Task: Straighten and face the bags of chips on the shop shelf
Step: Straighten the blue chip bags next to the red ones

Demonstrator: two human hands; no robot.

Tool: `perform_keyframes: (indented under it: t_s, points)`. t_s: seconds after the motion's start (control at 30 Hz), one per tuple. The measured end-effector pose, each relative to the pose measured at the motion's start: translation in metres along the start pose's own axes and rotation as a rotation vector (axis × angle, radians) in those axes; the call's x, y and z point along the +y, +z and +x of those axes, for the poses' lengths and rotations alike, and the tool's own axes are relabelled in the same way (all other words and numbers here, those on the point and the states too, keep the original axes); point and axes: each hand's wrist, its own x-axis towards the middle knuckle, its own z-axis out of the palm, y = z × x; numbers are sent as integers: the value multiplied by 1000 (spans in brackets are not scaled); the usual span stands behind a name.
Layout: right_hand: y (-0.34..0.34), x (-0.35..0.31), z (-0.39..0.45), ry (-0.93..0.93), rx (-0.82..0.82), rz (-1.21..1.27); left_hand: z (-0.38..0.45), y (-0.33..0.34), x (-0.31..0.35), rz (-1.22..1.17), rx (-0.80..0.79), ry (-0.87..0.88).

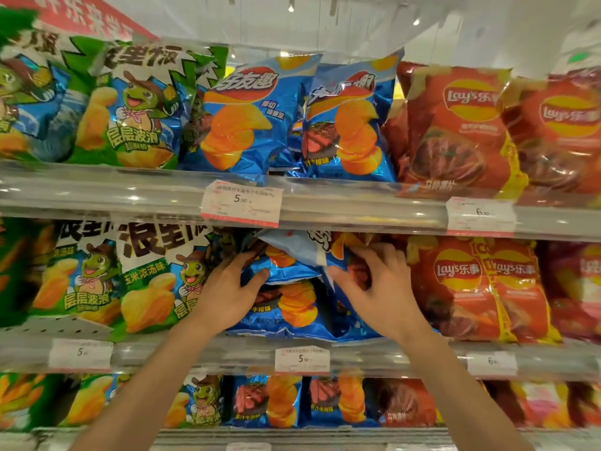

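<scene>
On the middle shelf, a blue chip bag [286, 258] lies tilted and crumpled on top of other blue bags [292, 307]. My left hand [227, 288] grips its left side, thumb over the front. My right hand [377, 281] pinches the bag's right edge with curled fingers, beside a second blue bag [351, 323]. The bag's top corner is tucked under the upper shelf rail.
Green bags [146, 281] stand to the left and red Lay's bags [471, 288] to the right on the same shelf. The upper shelf holds upright green, blue [240, 118] and red bags. A clear rail with price tags [240, 203] fronts each shelf. More bags fill the lower shelf.
</scene>
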Motion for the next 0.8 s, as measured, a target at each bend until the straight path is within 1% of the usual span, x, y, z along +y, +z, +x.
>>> perform_keyframes:
  t_s: [0.07, 0.13, 0.2, 0.23, 0.27, 0.33, 0.47, 0.6, 0.63, 0.7, 0.77, 0.8]
  points:
    - [-7, 11, 7, 27, -86, 148, 0, 0, -1, -6, 7, 12]
    - [-10, 21, 14, 24, -222, 252, 0, 1, -3, -4, 9, 18]
    - [-9, 24, 16, 12, -319, 298, 0, 2, -4, -1, 7, 13]
    - [-7, 24, 16, 5, -331, 301, 0, 2, -5, 1, 6, 8]
    - [-5, 24, 14, 0, -319, 293, 0, 2, -6, 3, 3, 3]
    - [-1, 23, 9, 10, -244, 253, 1, 3, -8, 1, 2, 2]
    - [7, 9, -2, 116, -55, 133, 3, 5, -11, 2, 7, 7]
    - [18, -5, -5, 277, 172, -174, 5, 5, -14, -14, -7, 23]
    - [20, -8, -3, 313, 201, -244, 5, 5, -16, -23, -9, 26]
    - [22, -12, 3, 346, 192, -330, 6, 4, -17, -30, -8, 23]
    - [23, -9, 5, 285, 182, -342, 5, 4, -17, -33, -9, 21]
    - [23, -7, 5, 199, 181, -314, 5, 4, -17, -33, -8, 26]
